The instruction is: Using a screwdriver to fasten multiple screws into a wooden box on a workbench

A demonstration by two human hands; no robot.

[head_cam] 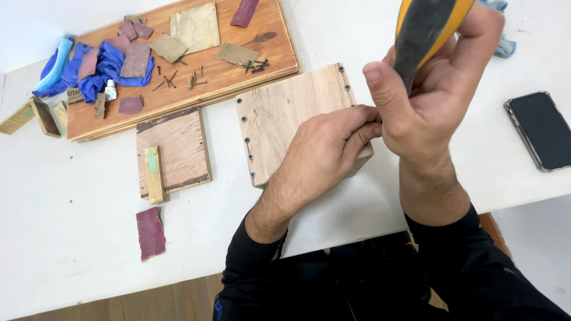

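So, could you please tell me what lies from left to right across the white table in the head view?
Blue cloth → maroon sandpaper sheet → square plywood panel → pale wooden box with screws → left hand → right hand gripping a black-and-yellow tool handle → black smartphone.

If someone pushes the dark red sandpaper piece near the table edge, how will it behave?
The sandpaper piece is a thin sheet lying flat on the white table, so it would probably slide easily and feel very light. Lifted by one corner, it would likely bend rather than stay stiff. It looks unlikely to roll or tip, and hardly fragile, though it could crease.
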